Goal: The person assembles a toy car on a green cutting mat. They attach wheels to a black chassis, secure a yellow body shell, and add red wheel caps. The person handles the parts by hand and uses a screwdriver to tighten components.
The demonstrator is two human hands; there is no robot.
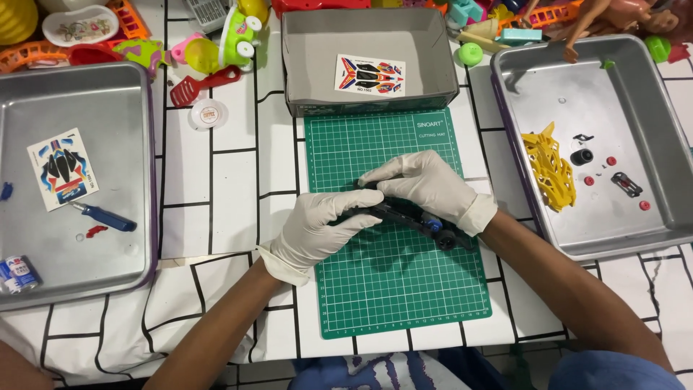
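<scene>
Two gloved hands are meeting over the middle of the green cutting mat, both closing on a black toy car chassis. The left hand is curling around the chassis's left end, fingers wrapped. The right hand is lying over the top, fingers bent down and pressing on it. The chassis's long axis is running from the mat's upper left toward its lower right, with a black wheel and a blue part showing at the lower-right end.

Bare mat is lying open toward the near edge and toward the far edge, where a grey cardboard box is butting against the mat. The left metal tray is sitting well apart from the mat's left edge. The right metal tray, holding a yellow car shell, is standing just beside the mat's right edge.
</scene>
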